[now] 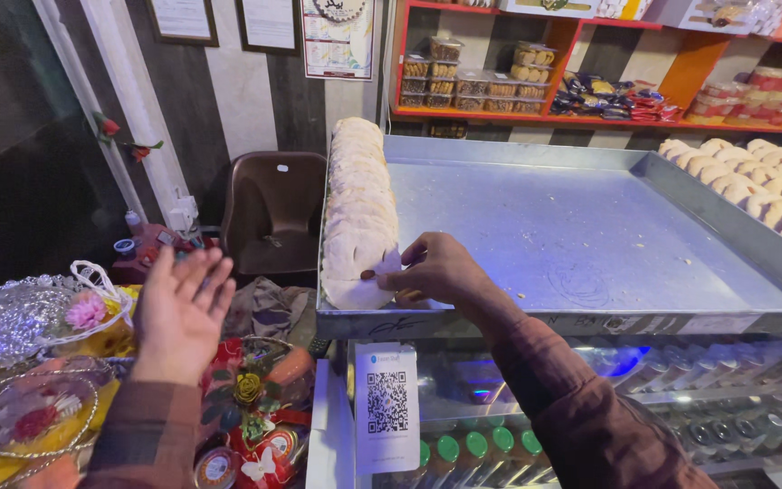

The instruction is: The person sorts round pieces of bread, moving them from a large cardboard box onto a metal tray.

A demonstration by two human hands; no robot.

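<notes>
Right hand (441,272) reaching over the near rim of a large metal tray (581,226), fingers (409,263) curled and pinching the front edge of the nearest pale flatbread (359,272). That flatbread lying at the near end of a long overlapping row of flatbreads (359,181), running along the tray's left wall from the front lip toward the back. Left hand (183,308) raised in the air to the left of the tray, palm showing, fingers spread apart and holding nothing, well apart from the bread. Below and around that hand, clear wrapped gift baskets (29,362) with artificial flowers, red and yellow contents inside. Dark brown plastic chair (273,213) behind, against a striped wall. Second tray (753,186) at the far right, filled with similar pale rounds in rows, touching the first tray's right wall. White card with a square code (386,403) hanging on the front of the counter, just under the tray's near lip. Bottles with green caps (481,445) lined up behind the glass below. Red shelves (590,118) above the back of the tray, stacked with clear boxes of biscuits and packets. Both forearms in dark reddish checked sleeves (581,407).
</notes>
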